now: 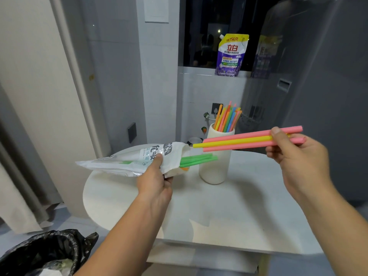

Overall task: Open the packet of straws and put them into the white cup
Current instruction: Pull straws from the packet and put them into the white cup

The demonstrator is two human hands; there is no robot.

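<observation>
While held level, three straws (239, 140) point leftward (near horizontal).

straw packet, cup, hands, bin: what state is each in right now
straw packet: open, green straws poking out
white cup: upright, partly filled with straws
left hand: gripping packet
right hand: fingers holding three straws
bin bag: open

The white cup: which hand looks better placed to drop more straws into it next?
The right hand, probably. It already pinches three loose straws, two pink and one yellow, lying in front of the white cup. The left hand is busy holding the packet.
</observation>
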